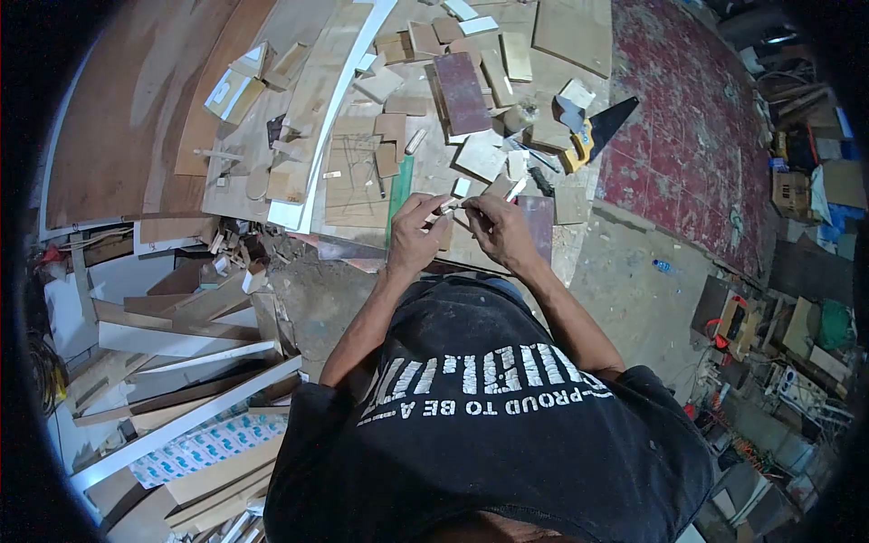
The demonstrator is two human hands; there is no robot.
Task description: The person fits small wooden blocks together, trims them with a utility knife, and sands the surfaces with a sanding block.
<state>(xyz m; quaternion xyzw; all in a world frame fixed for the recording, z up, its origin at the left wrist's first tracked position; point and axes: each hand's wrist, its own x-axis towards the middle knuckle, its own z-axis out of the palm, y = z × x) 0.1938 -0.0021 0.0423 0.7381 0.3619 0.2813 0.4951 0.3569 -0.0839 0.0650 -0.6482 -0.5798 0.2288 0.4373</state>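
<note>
My left hand (pixel 415 233) and my right hand (pixel 501 231) meet over the near edge of the worktable. The fingers of both are closed in a pinch around a small pale piece (pixel 450 206), too small to name and partly covered by the fingertips. A green ruler (pixel 401 188) lies just beyond my left hand. Near my right hand are a small white block (pixel 463 187) and a dark reddish board (pixel 537 224). Farther right, a handsaw (pixel 597 134) with a yellow handle rests among wood offcuts.
Wood scraps cover the table, with a maroon block (pixel 463 93) among them. A long white strip (pixel 337 118) runs along the left side. Stacked boards (pixel 190 335) fill the floor at left. A worn red surface (pixel 679 136) stretches right, beside cluttered tools and boxes.
</note>
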